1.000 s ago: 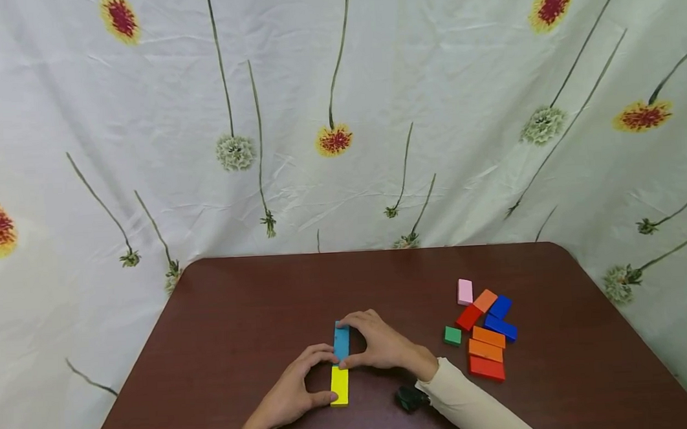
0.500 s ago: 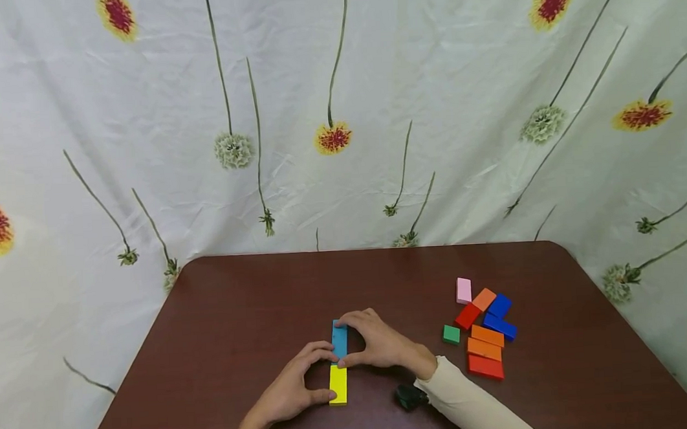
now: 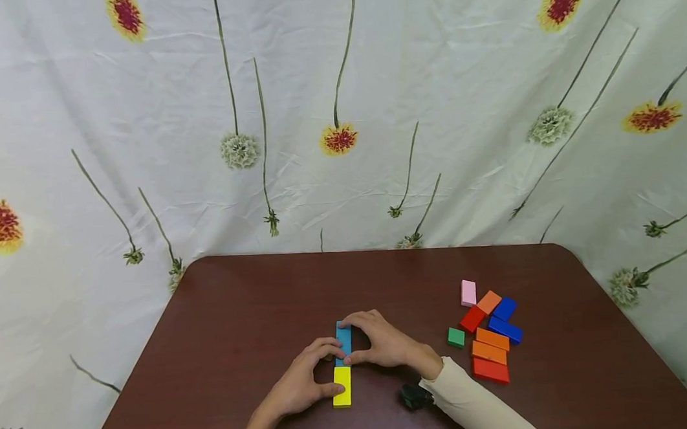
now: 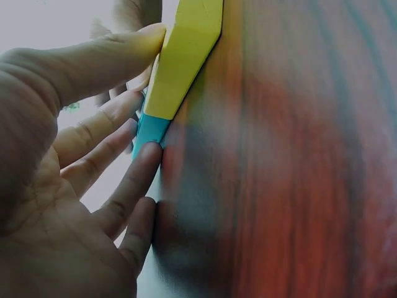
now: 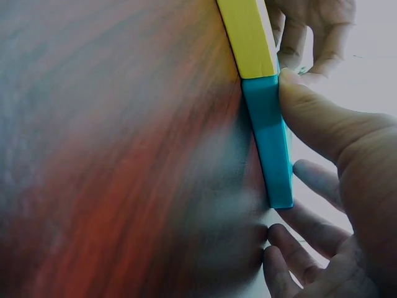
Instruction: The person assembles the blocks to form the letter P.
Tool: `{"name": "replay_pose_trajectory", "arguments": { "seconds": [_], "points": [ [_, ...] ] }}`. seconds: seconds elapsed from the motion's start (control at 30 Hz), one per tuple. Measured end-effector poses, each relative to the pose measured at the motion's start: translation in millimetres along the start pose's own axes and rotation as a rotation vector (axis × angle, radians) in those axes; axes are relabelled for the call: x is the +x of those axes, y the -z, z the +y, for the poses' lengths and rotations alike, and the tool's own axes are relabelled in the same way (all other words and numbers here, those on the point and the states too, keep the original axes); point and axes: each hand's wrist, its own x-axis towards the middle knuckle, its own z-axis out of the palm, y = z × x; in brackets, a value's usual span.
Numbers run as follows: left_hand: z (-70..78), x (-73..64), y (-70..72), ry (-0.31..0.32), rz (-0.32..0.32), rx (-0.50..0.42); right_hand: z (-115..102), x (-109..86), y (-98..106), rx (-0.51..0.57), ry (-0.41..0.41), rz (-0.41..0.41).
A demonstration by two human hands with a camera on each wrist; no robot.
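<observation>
Two flat toy blocks lie end to end on the table: a yellow block (image 3: 342, 397) nearer the person and a light blue block (image 3: 343, 336) beyond it. The left hand (image 3: 301, 380) has its thumb on the yellow block, while its fingers reach past the joint to the blue one. With thumb and index finger, the right hand (image 3: 390, 343) spans the blue block near its two ends. In the left wrist view the thumb presses the yellow block (image 4: 186, 59) along its edge. The right wrist view shows the blue block (image 5: 268, 139) butted against the yellow.
To the right lie several loose blocks: a pink block (image 3: 468, 293), a green block (image 3: 456, 337), a long red block (image 3: 491, 370), and others in orange, red and blue. The brown table (image 3: 243, 304) ends at a flowered white cloth (image 3: 291, 100). A black device (image 3: 414, 397) sits under the right wrist.
The left thumb has slid slightly away from the person along the yellow block, and the left fingers have shifted right over the blue block. The right hand stays nearly still.
</observation>
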Motion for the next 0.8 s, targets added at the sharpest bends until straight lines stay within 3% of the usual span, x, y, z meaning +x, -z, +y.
{"name": "replay_pose_trajectory", "arguments": {
  "seconds": [0.47, 0.6, 0.8],
  "points": [
    [-2.3, 1.2, -0.4, 0.003, -0.002, -0.029, -0.5, -1.8, 3.0, 0.005, -0.011, -0.008],
    [-2.9, 1.7, -1.3, 0.01, -0.008, -0.049, 2.9, -6.9, 12.6, 0.01, -0.022, 0.004],
    [-3.7, 1.9, -1.1, 0.018, -0.001, -0.053, 17.4, -23.9, 39.1, -0.006, -0.047, 0.094]
  ]
}}
